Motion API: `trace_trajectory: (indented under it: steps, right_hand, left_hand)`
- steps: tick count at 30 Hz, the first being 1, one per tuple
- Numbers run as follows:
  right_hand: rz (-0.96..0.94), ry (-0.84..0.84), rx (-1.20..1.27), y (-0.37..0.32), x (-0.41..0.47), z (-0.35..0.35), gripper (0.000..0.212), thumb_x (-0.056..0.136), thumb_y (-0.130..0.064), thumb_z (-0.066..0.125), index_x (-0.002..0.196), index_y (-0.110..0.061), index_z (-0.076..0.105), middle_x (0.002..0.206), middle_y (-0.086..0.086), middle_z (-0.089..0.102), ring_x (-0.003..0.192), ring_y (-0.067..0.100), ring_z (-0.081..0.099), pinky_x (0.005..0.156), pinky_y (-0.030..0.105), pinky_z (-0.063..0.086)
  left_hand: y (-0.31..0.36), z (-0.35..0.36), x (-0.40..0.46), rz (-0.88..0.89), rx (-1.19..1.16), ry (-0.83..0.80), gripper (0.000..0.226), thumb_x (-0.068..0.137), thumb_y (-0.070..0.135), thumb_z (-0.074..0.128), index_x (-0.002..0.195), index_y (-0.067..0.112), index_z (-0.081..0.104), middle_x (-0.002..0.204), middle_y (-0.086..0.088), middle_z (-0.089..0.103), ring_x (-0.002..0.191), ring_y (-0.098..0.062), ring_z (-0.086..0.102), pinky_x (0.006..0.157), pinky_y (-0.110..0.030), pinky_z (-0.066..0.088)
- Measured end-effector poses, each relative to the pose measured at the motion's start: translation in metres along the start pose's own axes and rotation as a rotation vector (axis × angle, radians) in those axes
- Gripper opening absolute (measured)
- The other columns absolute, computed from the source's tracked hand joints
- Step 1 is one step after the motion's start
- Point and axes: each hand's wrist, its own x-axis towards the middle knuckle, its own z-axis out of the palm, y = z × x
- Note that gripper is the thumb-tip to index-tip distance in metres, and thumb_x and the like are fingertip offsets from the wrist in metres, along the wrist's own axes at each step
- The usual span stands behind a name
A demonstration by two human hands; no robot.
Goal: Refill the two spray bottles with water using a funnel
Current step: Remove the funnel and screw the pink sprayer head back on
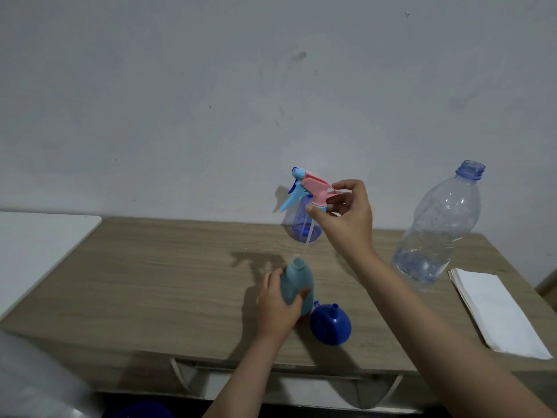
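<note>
Left hand (278,300) grips teal bottle (297,285); right hand (346,212) pinches spray head (313,188), dip tube seemingly just clear—lift straight, park it far right.

My right hand (346,215) is hiding part of the clear blue spray bottle (303,227) behind it, frame edge is cutting a blurred grey shape (39,384) far left of that bottle

A single head-worn view is given, taken from above and behind the near edge of the wooden table (150,267) and aimed forward and down toward the grey wall (211,86). Both forearms are seen entering from the bottom of the frame. The tabletop is seen close, with wide-angle bending at the edges.
</note>
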Motion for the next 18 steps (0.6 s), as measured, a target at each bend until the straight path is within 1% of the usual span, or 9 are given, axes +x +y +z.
trace_trajectory:
  steps: [2,4,6,9,10,12,14,18]
  right_hand:
    - [0.014,-0.053,-0.024,0.010,-0.008,0.002,0.051,0.064,-0.009,0.084,0.094,-0.027,0.046,0.089,-0.003,0.062,0.076,0.014,0.062,0.066,0.026,0.054]
    - [0.043,-0.126,-0.067,0.023,-0.019,0.005,0.053,0.065,-0.010,0.085,0.091,-0.030,0.044,0.093,-0.001,0.063,0.080,0.017,0.064,0.067,0.026,0.055]
    - [0.079,-0.197,-0.126,0.038,-0.032,0.008,0.050,0.066,-0.009,0.084,0.092,-0.027,0.045,0.094,0.001,0.064,0.081,0.019,0.066,0.069,0.029,0.057]
    - [0.117,-0.248,-0.166,0.059,-0.046,0.012,0.046,0.066,-0.005,0.082,0.094,-0.018,0.047,0.090,0.005,0.068,0.075,0.021,0.067,0.070,0.041,0.057]
    - [0.128,-0.252,-0.174,0.063,-0.049,0.012,0.045,0.067,-0.004,0.082,0.095,-0.016,0.048,0.088,0.004,0.069,0.075,0.019,0.067,0.071,0.040,0.056]
    - [0.149,-0.252,-0.181,0.065,-0.051,0.012,0.047,0.066,-0.007,0.084,0.098,-0.015,0.050,0.085,-0.002,0.068,0.075,0.012,0.066,0.071,0.031,0.057]
    - [0.160,-0.257,-0.165,0.066,-0.051,0.011,0.049,0.065,-0.008,0.085,0.099,-0.015,0.051,0.081,-0.005,0.067,0.074,0.009,0.065,0.071,0.027,0.057]
    - [0.175,-0.251,-0.091,0.073,-0.055,0.009,0.048,0.064,-0.004,0.085,0.096,-0.019,0.052,0.080,-0.002,0.067,0.078,0.010,0.066,0.076,0.029,0.056]
  left_hand:
    - [0.000,0.000,0.000,0.005,0.009,-0.001,0.064,0.075,0.044,0.073,0.130,0.023,0.047,0.120,0.011,0.048,0.108,-0.005,0.045,0.090,-0.029,0.046]
    - [0.001,0.000,0.000,-0.001,0.001,0.006,0.064,0.075,0.044,0.074,0.129,0.021,0.048,0.120,0.008,0.049,0.108,-0.007,0.046,0.089,-0.030,0.046]
    - [0.000,0.001,0.001,-0.004,-0.007,0.018,0.064,0.074,0.043,0.075,0.128,0.019,0.049,0.120,0.006,0.051,0.110,-0.010,0.048,0.089,-0.031,0.047]
    - [-0.003,0.003,0.001,0.001,-0.023,0.025,0.063,0.074,0.040,0.076,0.127,0.020,0.050,0.122,0.006,0.052,0.111,-0.013,0.052,0.088,-0.032,0.049]
    - [-0.003,0.003,0.001,0.003,-0.027,0.022,0.063,0.074,0.039,0.076,0.129,0.021,0.050,0.124,0.006,0.052,0.112,-0.013,0.052,0.089,-0.033,0.050]
    - [-0.003,0.002,0.001,0.011,-0.013,0.013,0.063,0.075,0.036,0.075,0.130,0.023,0.049,0.128,0.005,0.050,0.114,-0.014,0.051,0.090,-0.034,0.050]
    - [-0.003,0.002,0.001,0.005,0.004,0.009,0.062,0.075,0.033,0.074,0.130,0.024,0.048,0.128,0.004,0.050,0.115,-0.016,0.051,0.090,-0.034,0.049]
    - [-0.005,0.003,0.001,-0.007,-0.038,0.013,0.069,0.073,0.038,0.073,0.136,0.035,0.044,0.130,0.005,0.052,0.118,-0.014,0.051,0.096,-0.036,0.047]
